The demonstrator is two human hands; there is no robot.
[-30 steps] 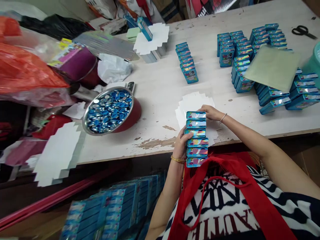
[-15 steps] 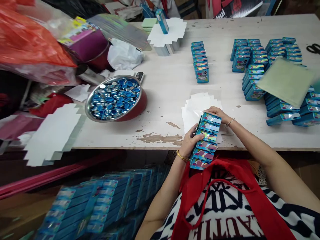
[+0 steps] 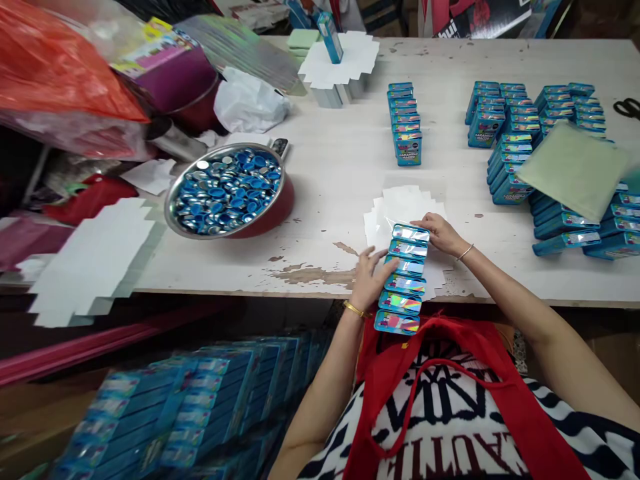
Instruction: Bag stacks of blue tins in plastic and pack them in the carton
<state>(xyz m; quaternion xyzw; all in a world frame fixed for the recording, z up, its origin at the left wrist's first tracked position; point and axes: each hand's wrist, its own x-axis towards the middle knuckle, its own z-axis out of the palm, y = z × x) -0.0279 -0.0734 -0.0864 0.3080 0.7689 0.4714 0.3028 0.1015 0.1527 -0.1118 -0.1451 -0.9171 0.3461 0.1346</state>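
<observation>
A row of several blue candy boxes (image 3: 406,285), with shiny clear film on their narrow ends, lies slantwise at the table's front edge, its near end against the red apron. My left hand (image 3: 373,277) is at the row's left side, thumb against the boxes and fingers slightly spread and bent. At the far end, my right hand (image 3: 443,233) has its fingertips closed at the corner of the top box. Beneath the row is a pile of white cut card sheets (image 3: 383,210), partly covered by the boxes and a clear film.
A metal bowl (image 3: 287,203) holds small blue and silver round pieces. Blue boxes (image 3: 409,148) stand in a row ahead; more groups (image 3: 485,127) are at right, partly under a pale green sheet (image 3: 573,167). Scissors (image 3: 627,108) lie far right. Stacked boxes (image 3: 200,407) are below left.
The row of boxes has tilted a little and shifted left and down. My left hand's fingers have spread somewhat, and my right hand's fingers have come more into view at the top box.
</observation>
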